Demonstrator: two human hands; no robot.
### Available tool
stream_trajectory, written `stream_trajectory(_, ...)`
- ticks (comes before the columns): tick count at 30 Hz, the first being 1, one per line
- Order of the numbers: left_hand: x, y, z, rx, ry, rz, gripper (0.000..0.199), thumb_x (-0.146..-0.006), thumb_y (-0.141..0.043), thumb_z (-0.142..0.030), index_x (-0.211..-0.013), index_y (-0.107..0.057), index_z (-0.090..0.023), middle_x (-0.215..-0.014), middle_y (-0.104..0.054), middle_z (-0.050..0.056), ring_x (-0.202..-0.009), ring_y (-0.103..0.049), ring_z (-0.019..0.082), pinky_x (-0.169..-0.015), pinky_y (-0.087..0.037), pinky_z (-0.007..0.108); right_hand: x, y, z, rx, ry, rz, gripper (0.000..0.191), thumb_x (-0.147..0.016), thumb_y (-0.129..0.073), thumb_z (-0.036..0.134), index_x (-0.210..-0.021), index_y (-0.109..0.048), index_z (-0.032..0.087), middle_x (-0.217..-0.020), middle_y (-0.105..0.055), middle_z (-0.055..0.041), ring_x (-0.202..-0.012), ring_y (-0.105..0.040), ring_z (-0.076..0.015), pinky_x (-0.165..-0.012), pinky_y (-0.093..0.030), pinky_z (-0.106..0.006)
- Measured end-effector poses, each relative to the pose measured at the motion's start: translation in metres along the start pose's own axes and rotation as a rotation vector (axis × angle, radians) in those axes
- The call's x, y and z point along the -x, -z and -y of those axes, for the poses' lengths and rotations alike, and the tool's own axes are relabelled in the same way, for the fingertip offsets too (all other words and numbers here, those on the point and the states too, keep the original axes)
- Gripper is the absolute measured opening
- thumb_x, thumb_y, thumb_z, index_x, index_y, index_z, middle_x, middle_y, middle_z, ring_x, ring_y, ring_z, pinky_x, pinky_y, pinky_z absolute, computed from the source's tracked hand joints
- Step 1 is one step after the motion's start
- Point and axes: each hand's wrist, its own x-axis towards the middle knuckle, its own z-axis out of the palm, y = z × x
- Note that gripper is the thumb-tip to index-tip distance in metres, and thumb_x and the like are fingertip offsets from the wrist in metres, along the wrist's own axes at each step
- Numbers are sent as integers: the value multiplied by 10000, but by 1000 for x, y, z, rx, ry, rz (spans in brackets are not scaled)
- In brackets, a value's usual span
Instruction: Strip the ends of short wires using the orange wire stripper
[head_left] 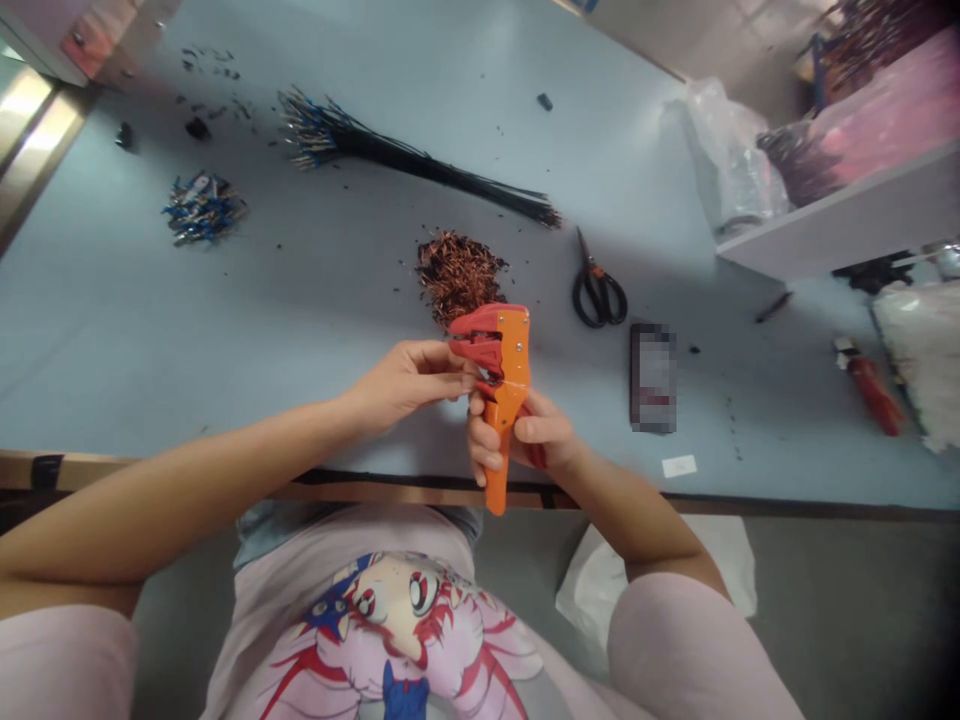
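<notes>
The person held an orange and red wire stripper [506, 390] up over the edge of a pale blue table [97, 330]. The right hand [541, 435] was closed around the tool's orange handle, with the fingers wrapped tight. The left hand [409, 385] was curled almost shut right beside the red jaws, and its fingers [450, 362] touched the tool. It looked like it might be pinching something thin, but I could not tell what. On the table past the tool lay a long bunch of black wires [420, 155] with blue and silver ends. A small heap of blue and silver wire bits [202, 208] sat to the left. A heap of brown wire scraps [457, 275] sat just behind the tool. Black-handled scissors [598, 290] lay to the right, near a dark flat thing [652, 378] that was too blurry to name. Farther right there was a red-handled tool [870, 395], and a clear plastic bag [727, 155] sat under a white shelf [840, 215].
</notes>
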Motion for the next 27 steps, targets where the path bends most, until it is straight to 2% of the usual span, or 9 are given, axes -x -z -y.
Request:
stream_trajectory(7, 1, 2, 3, -27, 16, -19, 176, -650, -797, -255, -799, -738, -183, -802, -709, 18, -727, -605, 122, -716, -459, 252, -1, -1, 1, 3, 40, 54, 336, -812, -685, 378, -981, -477, 175, -672, -538, 43, -495, -535, -89, -509, -572, -316)
stream_trajectory(11, 0, 0, 3, -8, 7, -1, 142, -654, -786, -234, -774, -730, -182, -777, -703, 6, -724, -599, 110, -719, -447, 238, -2, -4, 2, 10, 30, 45, 331, -803, -703, 370, -943, -472, 180, -640, -519, 61, -465, -517, -79, -494, -569, -302)
stream_trajectory(15, 0, -1, 3, -42, 17, -34, 160, -654, -768, -246, -786, -720, -169, -775, -693, 19, -714, -590, 122, -690, -438, 249, -2, -5, 1, -12, 25, 42, 315, -808, -705, 339, -930, -461, 184, -651, -524, 67, -461, -506, -66, -501, -566, -297)
stream_trajectory(21, 0, -2, 1, -89, 58, -73, 171, -630, -752, -260, -747, -683, -156, -683, -617, -2, -560, -454, 81, -529, -323, 221, -1, -6, 0, 11, 34, 28, 268, -841, -669, 312, -899, -436, 191, -626, -517, 76, -446, -497, -60, -499, -559, -276)
stream_trajectory(27, -1, -1, 3, -76, 73, -43, 235, -630, -771, -306, -775, -667, -154, -692, -589, -16, -554, -411, 63, -530, -300, 214, -1, -6, 0, 41, 52, -3, 271, -844, -664, 323, -867, -428, 192, -588, -513, 82, -407, -474, -64, -446, -533, -258)
